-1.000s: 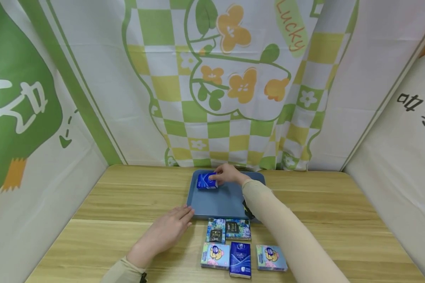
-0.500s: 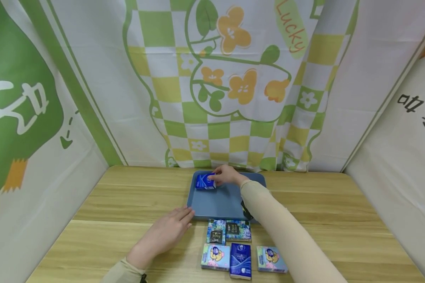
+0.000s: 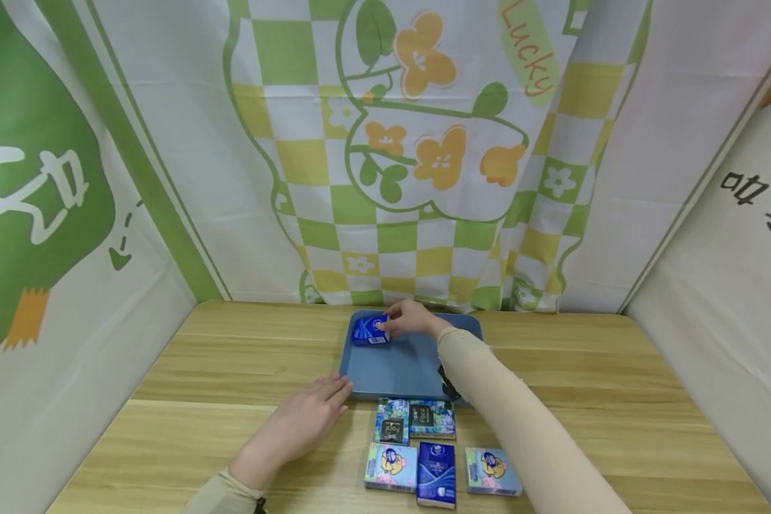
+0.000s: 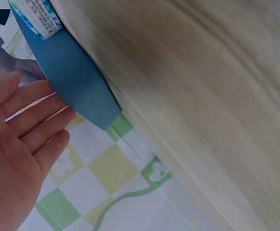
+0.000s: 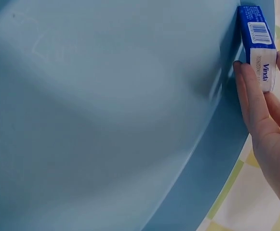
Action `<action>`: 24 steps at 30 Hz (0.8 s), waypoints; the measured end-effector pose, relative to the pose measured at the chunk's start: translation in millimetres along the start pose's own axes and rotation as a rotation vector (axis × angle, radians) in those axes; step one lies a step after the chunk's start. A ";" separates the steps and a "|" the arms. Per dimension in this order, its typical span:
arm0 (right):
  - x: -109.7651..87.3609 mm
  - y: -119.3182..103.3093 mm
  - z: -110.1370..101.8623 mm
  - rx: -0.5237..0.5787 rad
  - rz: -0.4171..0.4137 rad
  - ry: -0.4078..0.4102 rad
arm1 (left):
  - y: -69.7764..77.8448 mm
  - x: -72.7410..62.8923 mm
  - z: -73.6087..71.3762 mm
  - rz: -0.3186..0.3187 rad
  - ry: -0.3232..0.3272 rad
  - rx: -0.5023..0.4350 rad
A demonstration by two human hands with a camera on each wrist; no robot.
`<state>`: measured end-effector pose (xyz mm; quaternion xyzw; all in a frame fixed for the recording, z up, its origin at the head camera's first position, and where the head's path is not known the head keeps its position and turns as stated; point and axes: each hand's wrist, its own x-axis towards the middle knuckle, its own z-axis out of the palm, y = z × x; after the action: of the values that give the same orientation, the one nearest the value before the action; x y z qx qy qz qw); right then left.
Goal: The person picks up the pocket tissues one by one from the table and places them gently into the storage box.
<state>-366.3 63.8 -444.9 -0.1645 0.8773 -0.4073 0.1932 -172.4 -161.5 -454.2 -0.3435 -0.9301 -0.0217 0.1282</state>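
In the tray's far left corner, my right hand [image 3: 412,318] pinches a blue Vinda tissue pack [image 3: 368,331] by its right end. The right wrist view shows the fingers [image 5: 255,96] and thumb on either side of the pack's white end, and its barcode side [image 5: 259,32]. The shallow blue tray [image 3: 392,375] stands against the back curtain. At the tray's near left corner rests my left hand [image 3: 302,421], fingers extended. Its fingertips lie against the tray's outer side [image 4: 82,91] in the left wrist view, palm facing that camera.
Before the tray lie two floral packs with dark labels, one left [image 3: 392,421] and one right [image 3: 432,417]. Nearer are a light blue duck pack [image 3: 390,466], an upright-turned blue tissue pack [image 3: 436,475] and another duck pack [image 3: 492,470]. A checkered curtain [image 3: 417,235] hangs behind.
My right hand has shifted the blue tissue pack slightly left, toward the tray's far left corner. The left hand stays at the near left corner, and the other packs lie as before.
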 end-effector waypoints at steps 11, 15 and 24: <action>-2.5 -3.9 3.5 -0.037 0.014 0.018 | -0.8 -0.2 0.7 0.005 0.005 0.008; -3.3 -4.8 4.6 -0.025 0.037 0.040 | -1.0 -0.2 1.2 0.010 0.009 0.010; -4.0 -7.2 6.9 -0.117 0.049 0.103 | -0.8 -0.3 0.1 0.011 0.008 0.003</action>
<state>-358.6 56.7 -442.6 -0.1328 0.9122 -0.3585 0.1476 -172.7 -162.3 -454.4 -0.3483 -0.9277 -0.0210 0.1327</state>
